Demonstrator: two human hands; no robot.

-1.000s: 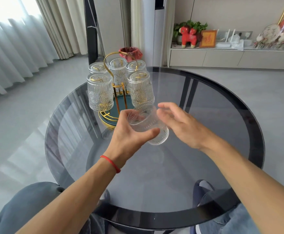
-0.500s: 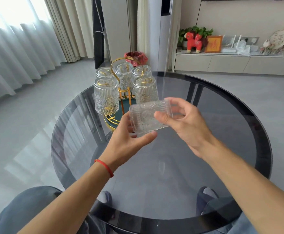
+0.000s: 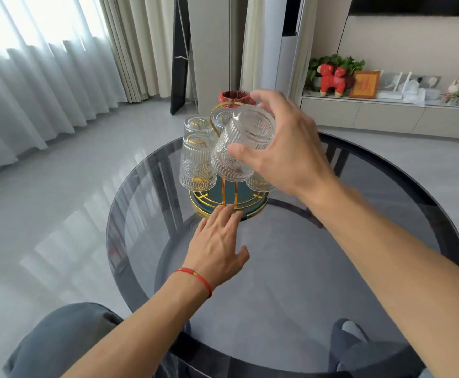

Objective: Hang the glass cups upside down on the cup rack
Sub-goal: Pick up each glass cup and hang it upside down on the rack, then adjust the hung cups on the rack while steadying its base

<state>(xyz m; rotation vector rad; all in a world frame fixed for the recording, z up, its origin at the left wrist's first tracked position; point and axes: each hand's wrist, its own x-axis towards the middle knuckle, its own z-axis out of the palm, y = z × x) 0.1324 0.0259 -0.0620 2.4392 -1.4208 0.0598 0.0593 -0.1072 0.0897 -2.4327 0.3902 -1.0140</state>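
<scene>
My right hand [image 3: 285, 148] grips a ribbed glass cup [image 3: 239, 148], base up and tilted, just above the front of the gold cup rack [image 3: 223, 203]. The rack has a dark green round base and a gold loop handle, and several glass cups [image 3: 197, 162] hang upside down on it. One hung cup is mostly hidden behind my right hand. My left hand [image 3: 217, 241] lies flat with spread fingers on the glass table, its fingertips touching the rack's front rim. It holds nothing.
The rack stands at the far side of a round dark glass table [image 3: 359, 268]. Beyond it sit a red bin [image 3: 233, 96], a white pillar and a low cabinet with ornaments. My knees show under the near edge.
My left hand has let go of the cup and dropped to the table by the rack's base. My right hand has turned the cup base up and carried it over the rack.
</scene>
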